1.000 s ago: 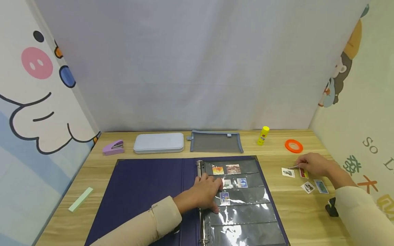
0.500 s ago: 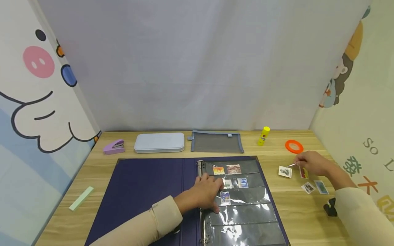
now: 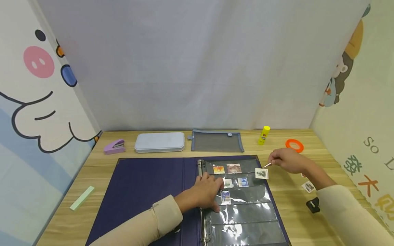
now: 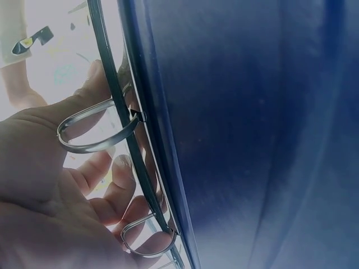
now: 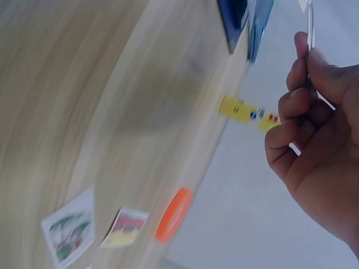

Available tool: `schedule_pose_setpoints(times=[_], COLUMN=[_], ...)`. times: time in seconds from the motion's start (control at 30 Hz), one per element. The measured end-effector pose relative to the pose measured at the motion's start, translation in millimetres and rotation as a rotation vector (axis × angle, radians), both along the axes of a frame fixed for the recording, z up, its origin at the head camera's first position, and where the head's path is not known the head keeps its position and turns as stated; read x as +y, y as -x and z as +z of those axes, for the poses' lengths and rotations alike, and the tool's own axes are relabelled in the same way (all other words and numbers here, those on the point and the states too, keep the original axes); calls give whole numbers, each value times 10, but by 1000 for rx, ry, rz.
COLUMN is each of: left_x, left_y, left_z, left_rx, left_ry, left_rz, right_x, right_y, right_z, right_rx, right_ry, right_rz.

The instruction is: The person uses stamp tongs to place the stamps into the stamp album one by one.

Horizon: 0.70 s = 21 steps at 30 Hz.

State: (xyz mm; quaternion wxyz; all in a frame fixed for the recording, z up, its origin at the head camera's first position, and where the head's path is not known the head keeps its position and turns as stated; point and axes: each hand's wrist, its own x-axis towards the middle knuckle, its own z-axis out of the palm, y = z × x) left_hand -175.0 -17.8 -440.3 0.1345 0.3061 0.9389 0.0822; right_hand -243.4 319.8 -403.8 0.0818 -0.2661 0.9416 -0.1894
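My right hand (image 3: 287,160) pinches slim metal tweezers (image 3: 267,165), also seen in the right wrist view as a thin shaft (image 5: 311,28) between thumb and fingers. A pale stamp (image 3: 261,173) with a dark picture hangs at the tweezers' tip, over the right edge of an open navy stamp album (image 3: 147,184). My left hand (image 3: 206,192) rests with loosely bent fingers on the clear pocket page (image 3: 246,213), beside the binder rings (image 4: 95,147). Several stamps sit in the upper pockets, among them a blue one (image 3: 243,182); one is partly behind my left fingers.
Loose stamps (image 3: 308,187) and a black clip-like object (image 3: 313,205) lie right of the album. Along the back are a purple stapler (image 3: 114,147), white case (image 3: 159,142), mesh pouch (image 3: 217,141), glue stick (image 3: 263,135) and orange tape roll (image 3: 294,145). A pale green strip (image 3: 81,198) lies left.
My right hand has lifted the pale stamp off the table with the tweezers and carried it left to the album's edge. My left hand has stayed on the page.
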Motion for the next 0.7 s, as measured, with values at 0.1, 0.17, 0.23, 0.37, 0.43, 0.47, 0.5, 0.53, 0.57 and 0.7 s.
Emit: schedule_pose_setpoints(times=[0.1, 0.17, 0.23, 0.37, 0.43, 0.47, 0.5, 0.53, 0.57, 0.7], left_x=[8, 14, 16, 16, 17, 17, 17, 16, 15, 3], left_y=[-3, -6, -10, -21, -25, -25, -25, -24, -21, -6], left_z=[8, 5, 2, 8, 11, 9, 9, 10, 9, 2], left_rx=[4, 6, 5, 10, 16, 17, 17, 19, 20, 23], left_ry=[3, 4, 9, 2, -1, -4, -6, -7, -9, -13], left_rz=[1, 0, -4, -12, -16, -15, -15, -16, -16, -12], right_x=[-169, -275, -372, -539, -604, -629, -647, -662, -675, -695], right_y=[18, 27, 32, 18, -5, -19, -34, -52, -71, -138], right_z=[-23, -56, -102, -190, -217, -224, -231, -232, -229, -213], right_rx=[-10, -13, -10, 9, -1, -10, -15, -20, -27, -30], right_ry=[5, 10, 14, -4, -21, -33, -48, -65, -81, -132], right_rz=[38, 67, 97, 160, 183, 192, 203, 212, 216, 248])
